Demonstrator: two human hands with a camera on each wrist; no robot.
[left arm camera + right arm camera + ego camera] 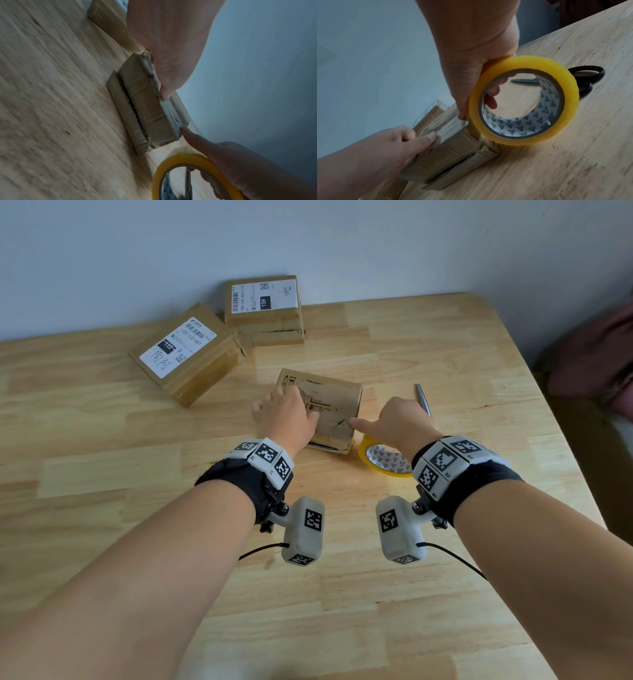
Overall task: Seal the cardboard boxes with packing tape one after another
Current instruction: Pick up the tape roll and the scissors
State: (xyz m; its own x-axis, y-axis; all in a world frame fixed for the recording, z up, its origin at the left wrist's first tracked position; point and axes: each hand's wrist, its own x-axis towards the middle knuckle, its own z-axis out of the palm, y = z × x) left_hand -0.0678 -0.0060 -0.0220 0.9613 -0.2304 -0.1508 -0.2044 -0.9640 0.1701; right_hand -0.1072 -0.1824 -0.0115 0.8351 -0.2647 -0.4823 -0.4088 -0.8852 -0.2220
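Cardboard, brown and scuffed: the small box lies near the middle of the wooden table, its near side flap gaping a little in both wrist views; the left hand lies on top of the box, thumb pressed down at the near top edge, the other fingers curled loosely on the lid; the right hand grips the yellow tape roll, fingers hooked through its core and thumb stretched out to touch the box's right corner; the roll hangs just beside the box's right end, with clear tape drawn across the top; scissors with black handles lie on the table behind the roll; two more boxes, the labelled box and the far labelled box, sit further back by the wall, well apart from the hands
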